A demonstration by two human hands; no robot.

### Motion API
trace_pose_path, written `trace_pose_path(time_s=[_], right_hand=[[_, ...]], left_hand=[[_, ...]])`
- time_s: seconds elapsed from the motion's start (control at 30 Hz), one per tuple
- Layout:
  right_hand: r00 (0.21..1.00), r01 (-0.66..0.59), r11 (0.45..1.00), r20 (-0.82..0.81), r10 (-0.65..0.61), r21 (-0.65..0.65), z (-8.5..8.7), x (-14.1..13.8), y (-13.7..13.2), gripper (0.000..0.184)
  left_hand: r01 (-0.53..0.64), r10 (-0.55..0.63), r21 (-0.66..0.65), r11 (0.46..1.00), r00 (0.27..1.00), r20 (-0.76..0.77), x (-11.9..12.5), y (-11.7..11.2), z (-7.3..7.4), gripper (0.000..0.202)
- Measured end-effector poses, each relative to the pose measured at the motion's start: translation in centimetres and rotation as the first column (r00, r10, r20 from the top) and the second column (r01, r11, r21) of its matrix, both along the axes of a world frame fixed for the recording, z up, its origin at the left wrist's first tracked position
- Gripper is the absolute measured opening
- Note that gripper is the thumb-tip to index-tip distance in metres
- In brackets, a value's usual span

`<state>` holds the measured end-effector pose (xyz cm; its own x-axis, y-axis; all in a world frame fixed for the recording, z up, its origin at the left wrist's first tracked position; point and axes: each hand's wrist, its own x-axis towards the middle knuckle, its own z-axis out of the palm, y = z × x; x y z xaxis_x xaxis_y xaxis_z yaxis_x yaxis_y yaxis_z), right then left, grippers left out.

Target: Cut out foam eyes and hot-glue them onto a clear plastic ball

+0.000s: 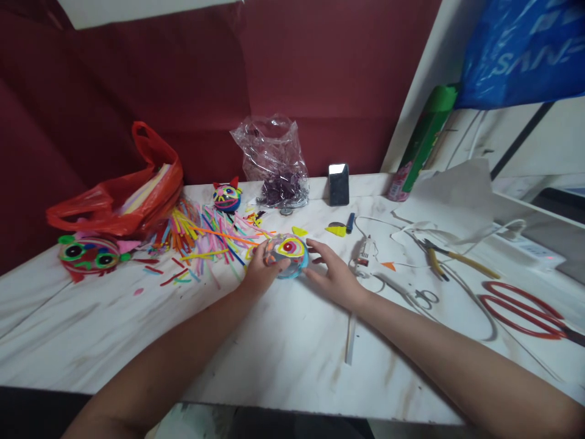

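A round blue craft piece (289,255) with a yellow and red spiral eye lies on the white table (137,341). My left hand (260,268) grips its left side. My right hand (331,271) rests just to its right, fingers spread and touching its edge. A pile of coloured strips (201,238) lies just left of it.
A finished cat-face ball (227,196) and a flat owl-like face (89,253) sit to the left by a red plastic bag (123,195). A clear bag (274,164), phone (339,183), glue gun (364,251), pliers (450,256), scissors (418,296) and red hoops (521,308) lie to the right.
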<state>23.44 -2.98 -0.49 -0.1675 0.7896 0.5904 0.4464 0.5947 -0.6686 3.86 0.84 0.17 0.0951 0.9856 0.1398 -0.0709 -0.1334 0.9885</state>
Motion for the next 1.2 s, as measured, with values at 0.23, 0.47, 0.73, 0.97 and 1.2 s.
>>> trace_pose_path(time_s=[0.23, 0.47, 0.73, 0.97, 1.2], right_hand=[[0.980, -0.091, 0.946, -0.199, 0.029, -0.312, 0.0, 0.2, 0.8, 0.069], [0.964, -0.121, 0.935, -0.265, 0.031, -0.332, -0.8, 0.7, 1.6, 0.067], [0.967, -0.092, 0.934, -0.256, 0.000, -0.346, -0.5, 0.5, 1.3, 0.067], [0.986, -0.029, 0.953, -0.166, -0.023, -0.300, -0.3, 0.1, 0.7, 0.068], [0.996, 0.020, 0.998, 0.087, -0.014, -0.067, -0.3, -0.4, -0.5, 0.063]], left_hand=[[0.084, -0.082, 0.065, 0.994, 0.996, -0.042, -0.7, 0.0, -0.7, 0.062], [0.035, -0.037, 0.035, 0.999, 0.998, 0.058, -0.8, 0.7, -1.0, 0.054], [0.052, -0.055, 0.040, 0.998, 0.996, 0.070, -0.8, 0.3, -0.4, 0.053], [0.122, -0.124, 0.032, 0.992, 0.991, 0.046, -0.5, -0.1, -0.3, 0.069], [0.104, -0.097, 0.076, 0.992, 0.991, -0.091, 0.0, -0.8, -0.3, 0.097]])
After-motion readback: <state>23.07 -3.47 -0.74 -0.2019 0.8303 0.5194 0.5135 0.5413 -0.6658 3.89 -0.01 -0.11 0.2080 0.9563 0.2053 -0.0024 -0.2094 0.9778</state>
